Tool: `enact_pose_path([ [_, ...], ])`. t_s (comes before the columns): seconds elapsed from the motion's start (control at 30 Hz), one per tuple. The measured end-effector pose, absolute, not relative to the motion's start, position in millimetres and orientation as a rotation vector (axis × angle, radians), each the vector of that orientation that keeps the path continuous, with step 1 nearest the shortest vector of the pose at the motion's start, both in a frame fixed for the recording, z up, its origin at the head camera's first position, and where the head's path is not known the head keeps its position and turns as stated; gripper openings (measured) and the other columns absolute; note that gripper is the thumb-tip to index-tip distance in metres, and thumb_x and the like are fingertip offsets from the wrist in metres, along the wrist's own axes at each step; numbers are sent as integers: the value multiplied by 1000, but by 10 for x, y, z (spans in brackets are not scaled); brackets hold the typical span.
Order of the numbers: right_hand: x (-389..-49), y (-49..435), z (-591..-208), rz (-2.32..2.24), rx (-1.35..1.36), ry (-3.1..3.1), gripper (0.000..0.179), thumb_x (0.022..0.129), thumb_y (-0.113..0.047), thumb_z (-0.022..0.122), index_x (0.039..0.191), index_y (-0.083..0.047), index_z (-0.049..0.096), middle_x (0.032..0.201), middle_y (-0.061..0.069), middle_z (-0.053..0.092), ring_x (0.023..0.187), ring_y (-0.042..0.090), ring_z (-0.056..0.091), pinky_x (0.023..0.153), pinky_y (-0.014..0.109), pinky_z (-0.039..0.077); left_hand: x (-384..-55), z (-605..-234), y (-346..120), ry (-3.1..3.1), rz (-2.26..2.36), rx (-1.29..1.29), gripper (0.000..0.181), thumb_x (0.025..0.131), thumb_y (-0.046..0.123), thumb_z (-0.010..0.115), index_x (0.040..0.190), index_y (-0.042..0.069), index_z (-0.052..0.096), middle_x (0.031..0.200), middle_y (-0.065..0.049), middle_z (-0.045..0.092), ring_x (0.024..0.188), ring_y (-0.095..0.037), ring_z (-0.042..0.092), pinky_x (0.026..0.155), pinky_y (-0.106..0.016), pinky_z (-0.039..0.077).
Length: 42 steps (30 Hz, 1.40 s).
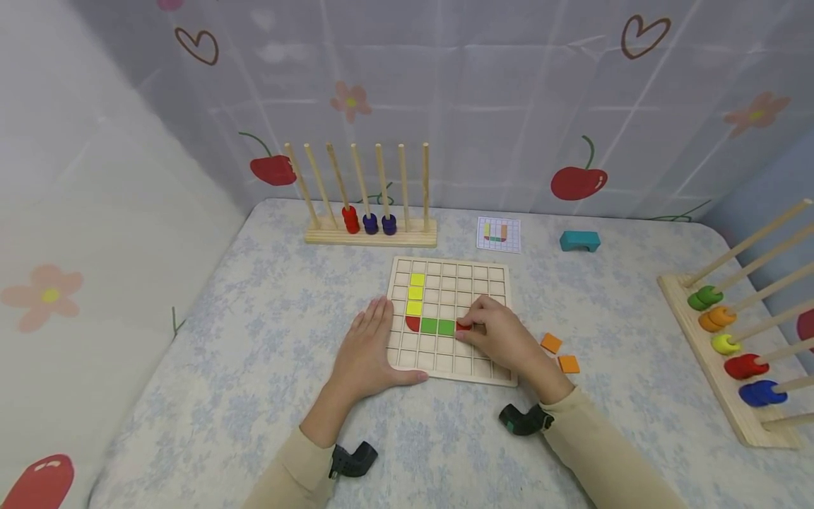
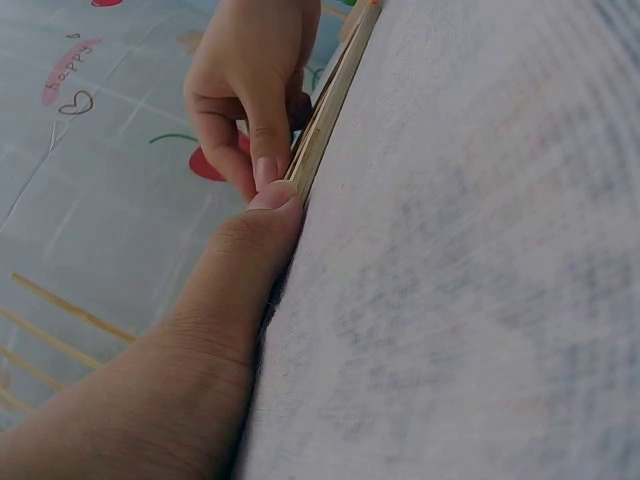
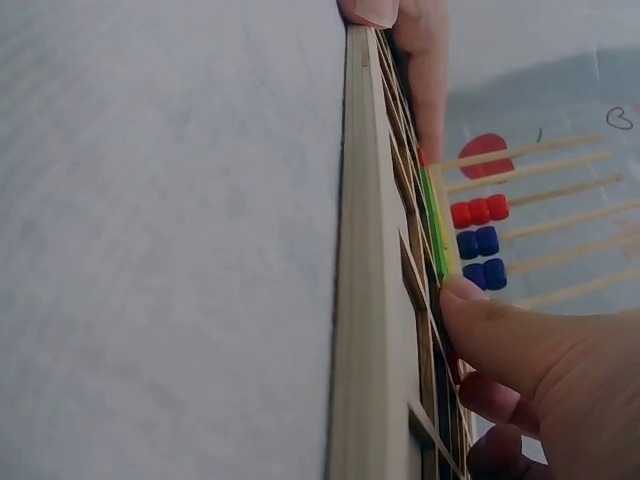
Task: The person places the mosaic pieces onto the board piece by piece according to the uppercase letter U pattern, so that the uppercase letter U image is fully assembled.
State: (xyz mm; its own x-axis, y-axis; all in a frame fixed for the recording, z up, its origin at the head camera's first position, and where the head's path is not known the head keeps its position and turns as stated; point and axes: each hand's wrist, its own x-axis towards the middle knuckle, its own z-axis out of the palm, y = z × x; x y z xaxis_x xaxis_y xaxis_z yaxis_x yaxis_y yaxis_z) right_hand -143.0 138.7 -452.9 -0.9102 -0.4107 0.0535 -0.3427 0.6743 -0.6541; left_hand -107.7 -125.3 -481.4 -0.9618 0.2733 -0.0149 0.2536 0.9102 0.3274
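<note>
A wooden grid board [image 1: 465,271] lies flat on the table in the head view. Straight fingers of my left hand [image 1: 365,353] rest along its left edge, the thumb against the near edge. Between thumb and fingertips my right hand [image 1: 499,334] pinches a small red tile [image 1: 463,326], at the right end of a row of two green tiles [image 1: 437,326]. Most of that red tile is hidden by the fingers. A red tile with a rounded corner [image 1: 413,324] ends the row at the left, below a column of yellow tiles [image 1: 415,293].
Two orange tiles [image 1: 569,364] lie right of the board. Behind it are a pattern card [image 1: 499,235], a teal block [image 1: 579,240] and a peg rack [image 1: 372,237] with red and blue beads. Another peg rack [image 1: 725,360] with coloured beads stands at the right.
</note>
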Motion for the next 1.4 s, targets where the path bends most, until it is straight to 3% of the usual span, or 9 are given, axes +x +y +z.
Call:
enact_pose_path([
  [0.23,-1378,1555,-4459,-1066,-607,2813,30,91,-26,73,118,-14,73,104,-5,64,73,12,50,63,24,45,-1072,-4820,-1253,2998,500,408,140,61,94,57,159,7,7,168,-7,6,156,-21,3,127,-44,10],
  [0.5,-1284,1979,-4406,-1061,-546,2873,23,90,-23,74,112,-16,72,102,-5,65,67,10,44,55,23,40,-1070,-4814,-1261,3003,507,407,140,62,93,58,159,7,7,168,-7,8,157,-21,4,127,-44,11],
  [0.83,-1161,2458,-4438,-975,-498,2989,18,89,-18,75,106,-14,73,95,-6,65,67,5,43,55,21,40,-1071,-4813,-1263,2993,514,400,139,61,93,58,159,8,7,168,-7,7,156,-20,2,127,-44,10],
  [1.4,-1081,2653,-4498,-919,-416,3015,15,87,-15,76,102,-13,76,97,-2,68,69,5,43,56,21,39,-1077,-4797,-1249,3009,524,404,138,62,90,61,159,6,11,168,-8,10,156,-22,7,127,-45,12],
])
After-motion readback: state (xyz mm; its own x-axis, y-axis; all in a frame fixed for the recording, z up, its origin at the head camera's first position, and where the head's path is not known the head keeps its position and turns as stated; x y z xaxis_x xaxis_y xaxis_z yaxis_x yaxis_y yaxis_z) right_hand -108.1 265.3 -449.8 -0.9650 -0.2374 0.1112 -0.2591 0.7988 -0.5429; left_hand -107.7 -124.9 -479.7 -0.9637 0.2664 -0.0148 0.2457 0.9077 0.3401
